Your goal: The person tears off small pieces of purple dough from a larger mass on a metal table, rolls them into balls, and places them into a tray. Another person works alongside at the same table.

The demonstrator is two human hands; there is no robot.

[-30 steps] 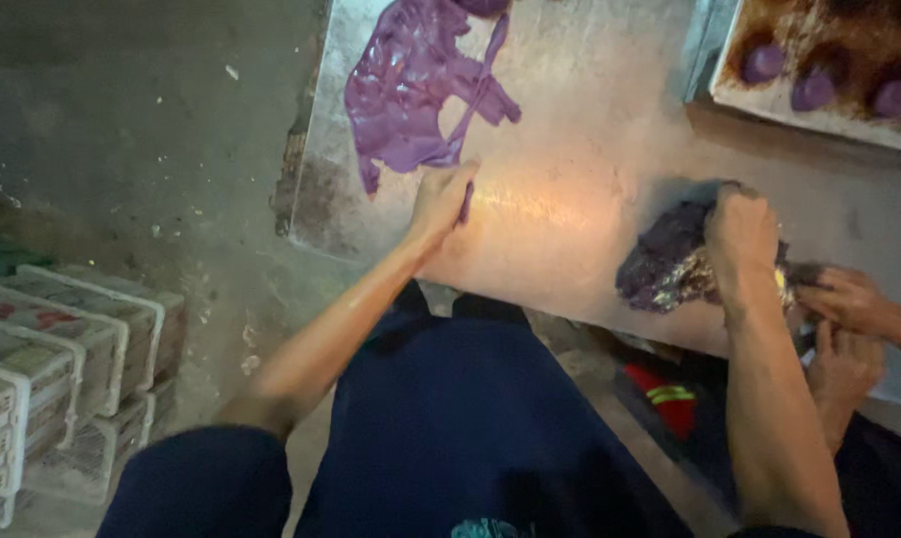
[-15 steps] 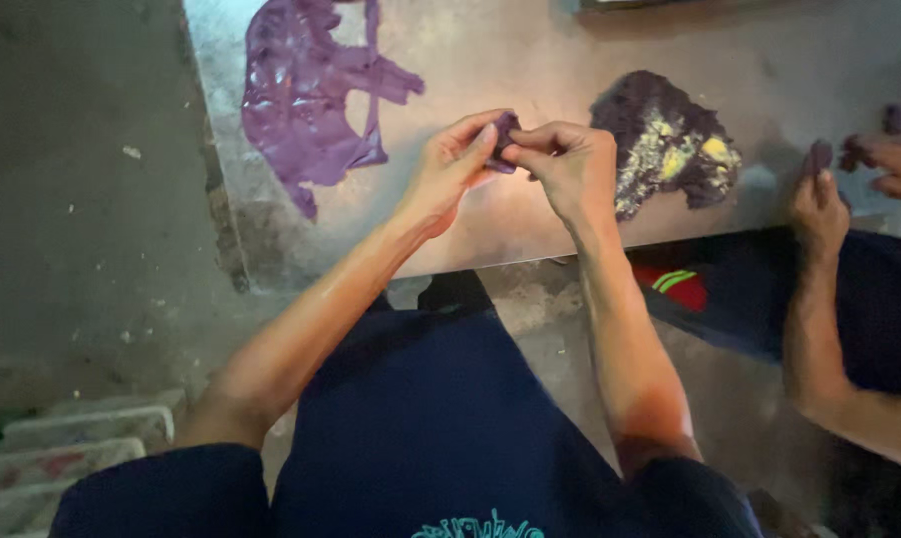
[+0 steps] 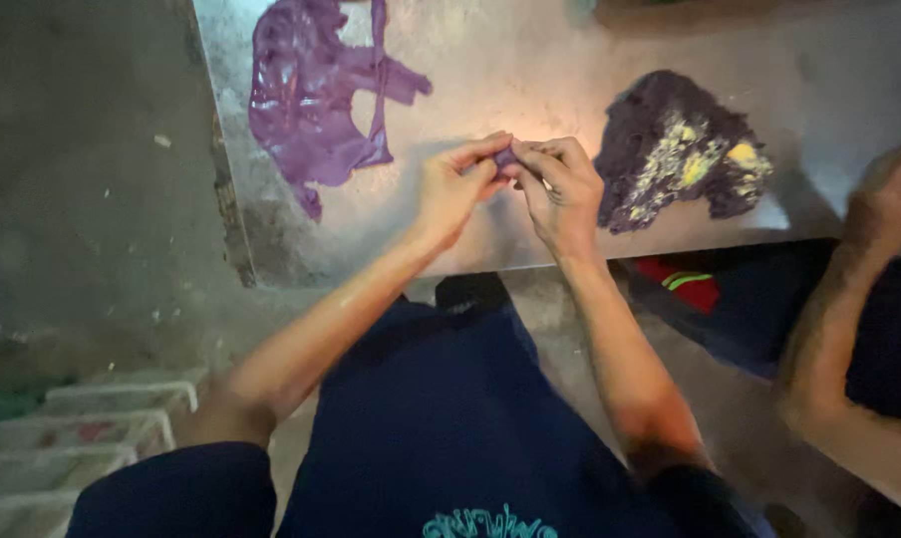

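My left hand (image 3: 457, 182) and my right hand (image 3: 562, 189) meet over the metal table (image 3: 510, 80), fingertips pinched together on a small piece of purple dough (image 3: 507, 156). A flat sheet of purple dough (image 3: 311, 100) lies on the table to the left of my hands. To the right sits a dark purple mound with yellow filling (image 3: 682, 151), close to my right hand but not touching it.
Another person's arm (image 3: 849, 299) reaches in from the right edge. The table's front edge runs just below my hands, with grey floor (image 3: 82, 179) to the left. White crates (image 3: 72, 438) stand at the lower left.
My left hand left the table and my right hand left the dark mound; both came together on a small purple piece. The view has shifted, so the tray at upper right is out of sight.
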